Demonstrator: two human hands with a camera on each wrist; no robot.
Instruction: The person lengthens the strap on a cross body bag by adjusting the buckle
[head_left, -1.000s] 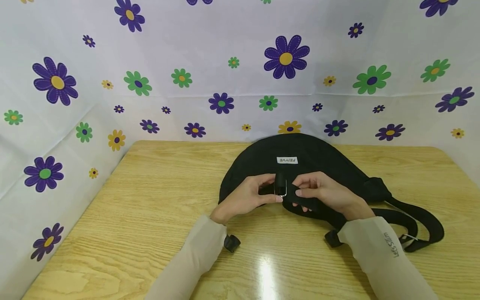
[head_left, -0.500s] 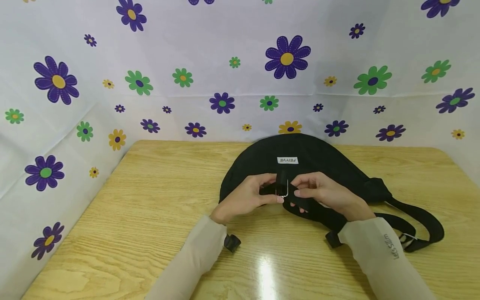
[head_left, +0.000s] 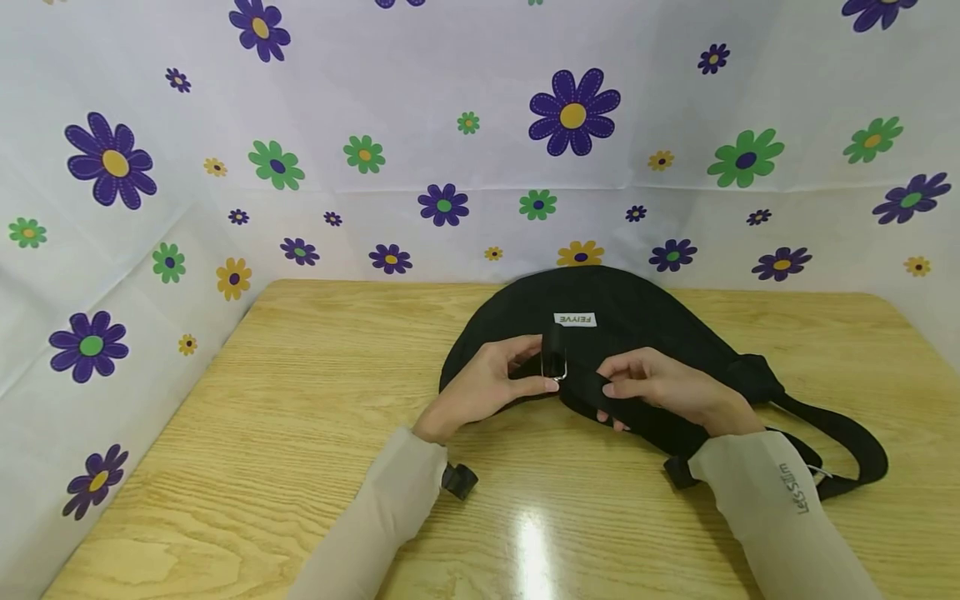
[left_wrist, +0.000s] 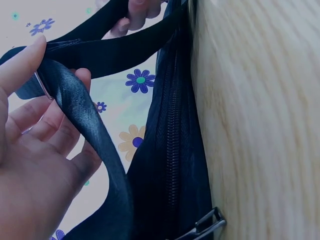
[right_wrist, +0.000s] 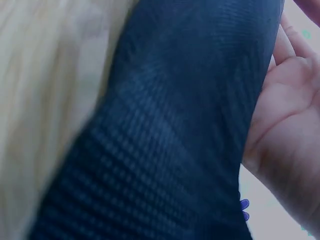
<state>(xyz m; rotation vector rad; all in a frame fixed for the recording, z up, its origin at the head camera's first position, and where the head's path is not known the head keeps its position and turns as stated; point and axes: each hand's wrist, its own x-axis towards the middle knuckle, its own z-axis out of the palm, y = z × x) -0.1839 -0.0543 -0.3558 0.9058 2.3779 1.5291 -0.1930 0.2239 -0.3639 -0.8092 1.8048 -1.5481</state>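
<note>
A black crescent-shaped bag (head_left: 630,308) with a white label lies at the back of the table. In front of it my left hand (head_left: 487,383) pinches a black strap where it loops through a metal slider (head_left: 555,377). The left wrist view shows the strap (left_wrist: 82,105) between thumb and fingers, the slider's metal bar (left_wrist: 44,86) beside them. To the right, my right hand (head_left: 667,387) pinches the strap's continuing length (head_left: 588,387). A wide dark band (right_wrist: 180,120) fills much of the right wrist view, hiding part of that hand.
A black buckle piece (head_left: 459,481) lies near my left sleeve, and another (head_left: 678,472) is by my right cuff. More strap (head_left: 870,446) loops over the table (head_left: 300,400) at the right. A flower-print cloth (head_left: 337,83) stands behind and at the left.
My left hand and the slider have shifted slightly left and up. My right hand has moved a little right, so the strap between them is stretched out more.
</note>
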